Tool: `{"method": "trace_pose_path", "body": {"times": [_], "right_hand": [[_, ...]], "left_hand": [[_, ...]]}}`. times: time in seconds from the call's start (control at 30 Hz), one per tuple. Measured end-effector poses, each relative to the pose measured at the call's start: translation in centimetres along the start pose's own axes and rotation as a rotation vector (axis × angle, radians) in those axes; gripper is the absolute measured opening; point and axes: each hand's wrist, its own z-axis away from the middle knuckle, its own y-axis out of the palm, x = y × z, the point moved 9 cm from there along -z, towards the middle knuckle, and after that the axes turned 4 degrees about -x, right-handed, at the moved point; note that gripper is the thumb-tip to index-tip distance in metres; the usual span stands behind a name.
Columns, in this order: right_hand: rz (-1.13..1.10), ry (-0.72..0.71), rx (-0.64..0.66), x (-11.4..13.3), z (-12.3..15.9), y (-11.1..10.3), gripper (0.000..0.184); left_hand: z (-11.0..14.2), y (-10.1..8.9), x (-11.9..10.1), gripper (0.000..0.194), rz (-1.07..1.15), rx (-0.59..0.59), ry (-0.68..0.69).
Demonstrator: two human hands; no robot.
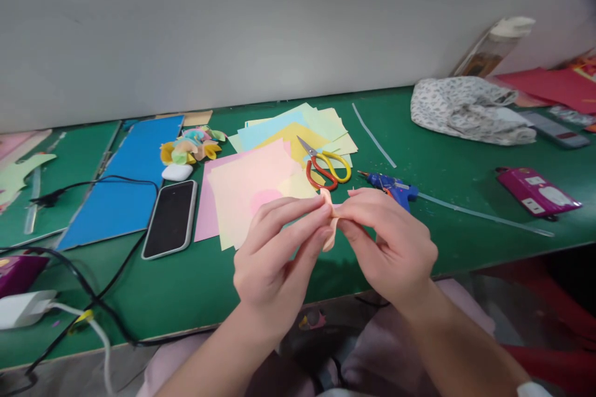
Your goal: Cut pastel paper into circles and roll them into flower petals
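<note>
Between my two hands is a small peach paper piece [329, 240], curved and pinched near its middle. My left hand [282, 248] grips its left side with thumb and fingers. From the other side, my right hand [391, 236] pinches it between thumb and forefinger. Just beyond the hands lie scissors [333, 164] with one red and one yellow handle, resting on coloured paper sheets [246, 180]. A blue glue gun [393, 188] lies behind my right hand, a clear glue stick [484, 218] reaching out from its back.
A phone [170, 220], a white case [177, 172] and a bunch of paper flowers [193, 145] sit left on the green table [214, 288]. Black cables [88, 285] cross the left front. Another glue stick [373, 136], patterned cloth [459, 108] and purple box [535, 191] lie right.
</note>
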Motion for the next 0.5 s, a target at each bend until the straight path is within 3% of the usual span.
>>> {"method": "trace_pose_path", "body": {"times": [0.27,0.33,0.5], "right_hand": [[0.003,-0.049,0.007,0.4,0.1,0.1,0.012],[-0.05,0.039,-0.008,-0.5,0.1,0.0,0.011],[-0.326,0.425,-0.046,-3.8,0.9,0.2,0.011]], "left_hand": [[-0.1,0.5,-0.6,0.033,-0.08,0.036,0.077],[-0.1,0.3,-0.5,0.034,-0.078,0.026,0.068],[-0.2,-0.7,-0.4,0.034,-0.148,-0.053,0.071]]}}
